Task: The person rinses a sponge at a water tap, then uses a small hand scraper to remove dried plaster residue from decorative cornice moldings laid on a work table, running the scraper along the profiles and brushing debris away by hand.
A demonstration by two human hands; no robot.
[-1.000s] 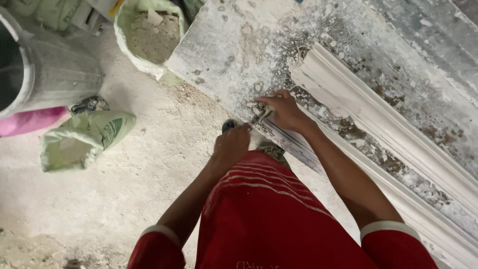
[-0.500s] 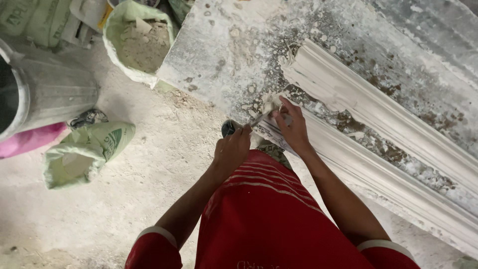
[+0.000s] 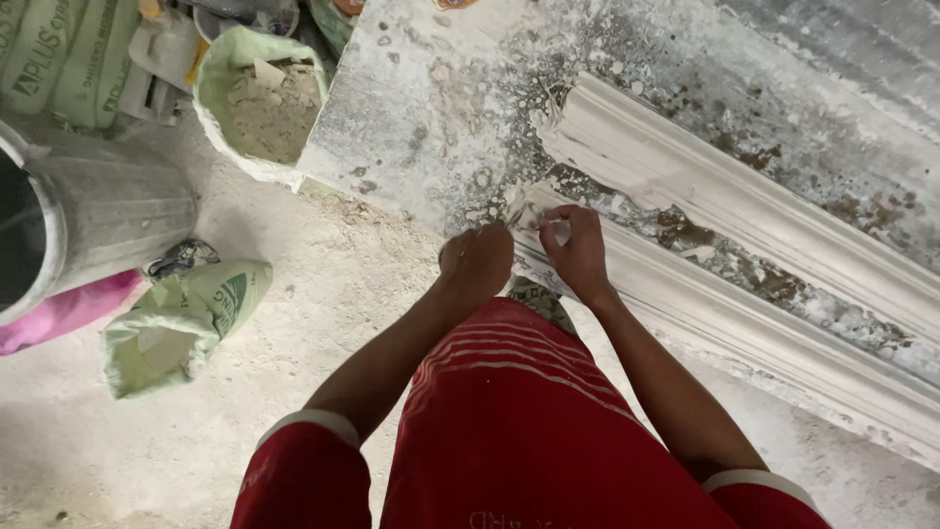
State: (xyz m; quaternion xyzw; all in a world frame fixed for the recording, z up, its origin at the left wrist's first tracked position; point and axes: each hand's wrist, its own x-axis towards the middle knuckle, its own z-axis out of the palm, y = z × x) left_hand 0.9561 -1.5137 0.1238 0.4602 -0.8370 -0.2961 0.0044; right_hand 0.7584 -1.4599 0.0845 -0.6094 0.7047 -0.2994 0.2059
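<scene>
Bench (image 3: 411, 108): grey slab, heavily crusted with dried white plaster and brown flecks; its near-left edge runs diagonally from upper left down toward the hands.

Plaster moulding (image 3: 705, 196): long white cornice strip with stepped ridges, lying on the bench and running from near the bench's middle out toward the right. Surface wet-looking and streaked at its near end, rough at the tip. A second, lower moulding strip (image 3: 783, 343) runs parallel along the bench's near edge, smoother, with crumbs of plaster between the two.

Metal drum (image 3: 88, 216): stands on the floor well left of the bench, a pink cloth (image 3: 59, 313) at its foot. Open green sack of grit (image 3: 259, 108) stands touching the bench's left edge. A smaller folded green bag (image 3: 176, 323) lies on the floor near the drum. Sandy floor between that bag and the bench edge is open room.

Right hand (image 3: 578, 250): at the near end of the lower strip, fingers curled, grip pinching a small white lump of plaster (image 3: 558, 230).

Left hand (image 3: 478, 260): just beside the right, at the bench's near edge, closed in a fist; what its grip encloses cannot be told, being hidden under the knuckles.
</scene>
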